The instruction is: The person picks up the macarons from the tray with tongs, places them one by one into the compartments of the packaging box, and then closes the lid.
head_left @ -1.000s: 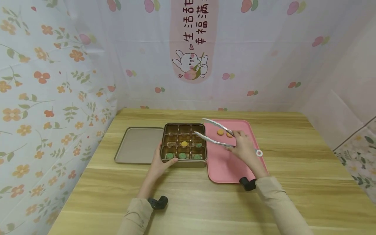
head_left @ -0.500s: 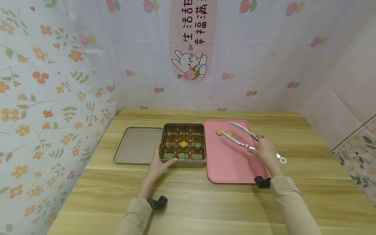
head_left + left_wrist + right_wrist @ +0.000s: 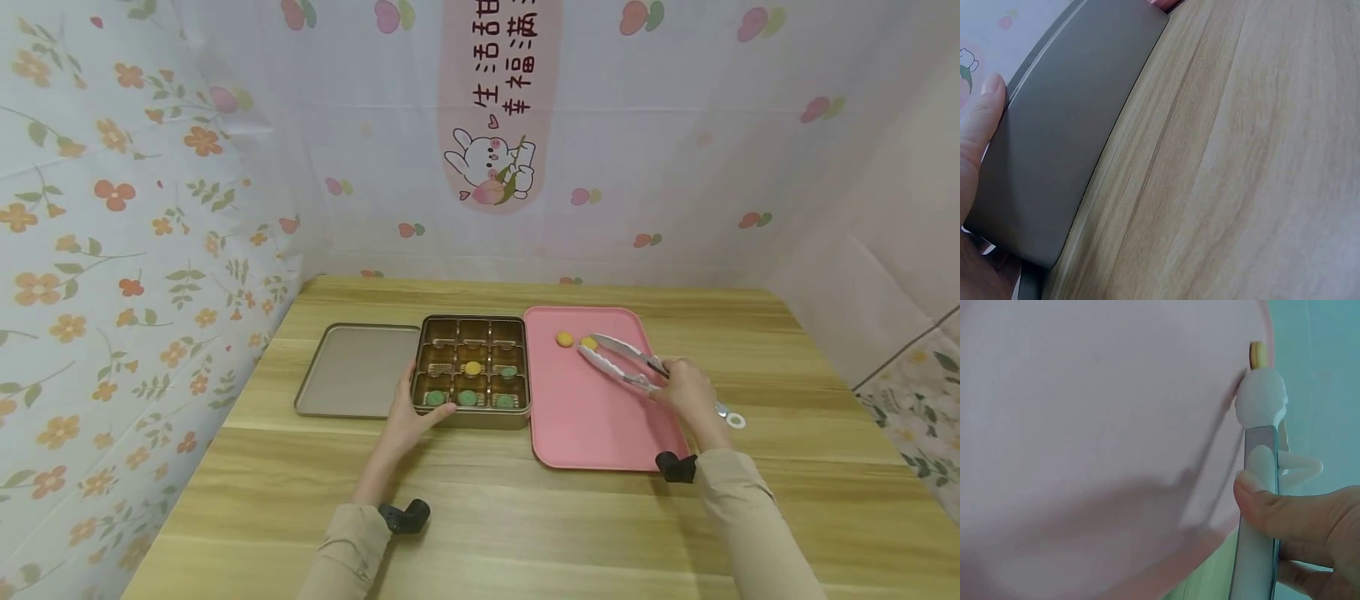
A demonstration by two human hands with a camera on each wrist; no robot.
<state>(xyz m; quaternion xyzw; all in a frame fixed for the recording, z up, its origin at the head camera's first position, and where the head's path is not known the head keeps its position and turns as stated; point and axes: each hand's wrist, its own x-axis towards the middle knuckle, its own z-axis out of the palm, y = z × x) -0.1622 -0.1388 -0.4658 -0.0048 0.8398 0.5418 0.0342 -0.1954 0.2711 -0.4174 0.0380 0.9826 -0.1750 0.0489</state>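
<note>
My right hand (image 3: 688, 398) grips metal tongs (image 3: 1261, 519) with white tips over the pink tray (image 3: 592, 425). The tong tips are at the right yellow macaron (image 3: 588, 342); whether they touch it, I cannot tell. Another yellow macaron (image 3: 564, 339) lies just left of it. My left hand (image 3: 405, 423) holds the near left corner of a brown compartment box (image 3: 487, 419), thumb against its front rim. Green macarons (image 3: 467, 397) fill its front row, one more green macaron (image 3: 508, 372) sits in the middle row's right cell, and a yellow macaron (image 3: 472, 367) in the centre cell.
A flat tan lid (image 3: 356, 371) lies left of the box, close against it. The pink tray borders the box on the right. Everything rests on a wooden table (image 3: 517, 525), with a patterned cloth (image 3: 360, 192) hanging behind.
My right hand has moved right with the tongs, from over the box to the yellow macarons on the tray. The tong arms have come closer together. My left hand stays at the box.
</note>
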